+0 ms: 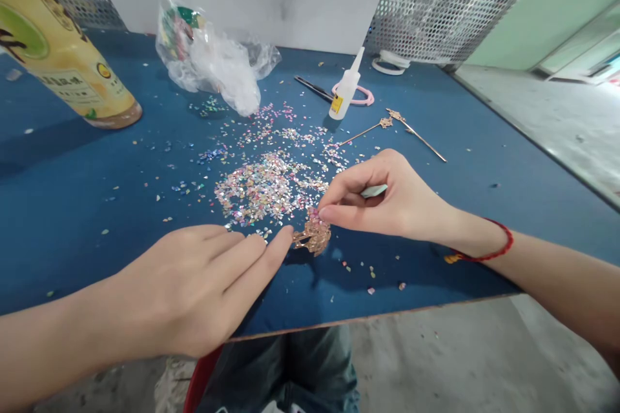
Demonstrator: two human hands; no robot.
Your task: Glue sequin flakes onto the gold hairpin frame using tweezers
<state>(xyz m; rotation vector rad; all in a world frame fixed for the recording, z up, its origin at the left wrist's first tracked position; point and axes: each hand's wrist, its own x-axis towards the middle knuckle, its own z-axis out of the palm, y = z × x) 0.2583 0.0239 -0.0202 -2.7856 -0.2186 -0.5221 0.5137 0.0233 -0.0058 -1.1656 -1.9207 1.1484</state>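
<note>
Two hands flank the gold filigree ornament point(312, 237) at lower centre: my left hand point(194, 287) lies open, one fingertip at its left edge; my right hand point(382, 197) curls closed around a pale green sliver point(373, 191), just right of the ornament, below the heap of sequins point(266, 190).

Left hand point(191, 290) lies flat, right hand point(390, 197) curls into a pinch

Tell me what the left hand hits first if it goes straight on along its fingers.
The left hand would meet the rose-gold metal filigree ornament first; its longest fingertip sits beside it, perhaps touching, though depth is unclear.
</note>
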